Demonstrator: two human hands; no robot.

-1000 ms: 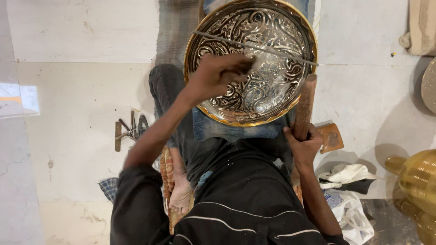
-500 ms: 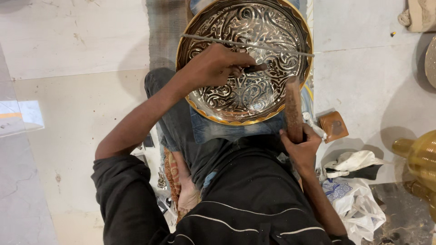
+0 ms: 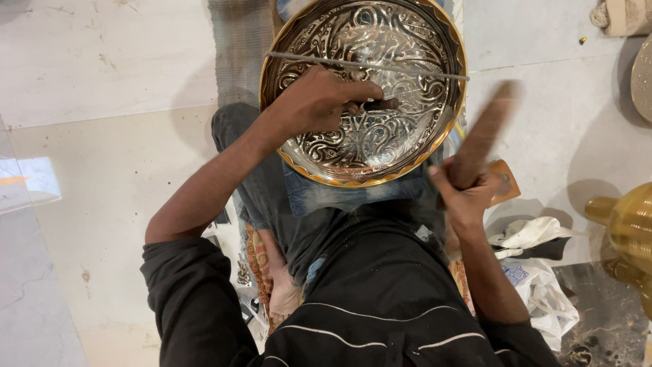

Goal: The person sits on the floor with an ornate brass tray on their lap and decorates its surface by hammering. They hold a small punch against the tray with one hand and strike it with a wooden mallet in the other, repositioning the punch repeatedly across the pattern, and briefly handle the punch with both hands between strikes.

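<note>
At the far left we see pale floor (image 3: 81, 204) tiles, and a grey mat (image 3: 241, 41) runs up from our knee toward the top edge. Our left hand (image 3: 316, 105) comes next, its grip clenched around a thin dark chisel (image 3: 377, 105) whose tip rests on the tray (image 3: 363, 88). The tray is a large round metal piece, silver with raised scrollwork and a gold scalloped rim; it lies tilted across our lap, on blue cloth (image 3: 353, 194), filling the upper middle of the view. A thin metal rod (image 3: 367, 66) lies across its upper part, from just above our left hand to the right rim.

Further right, our right hand (image 3: 465, 194) is closed tight on the lower end of a wooden mallet (image 3: 485, 132), which is raised and blurred, its head just beside the tray's right rim and not touching it. Behind that hand, a small brown block (image 3: 506, 180) lies on the floor. Lower right lie white rags (image 3: 533, 234) and a plastic bag (image 3: 547, 292). At the right edge stands a brass vessel (image 3: 628, 217), partly cut off.
</note>
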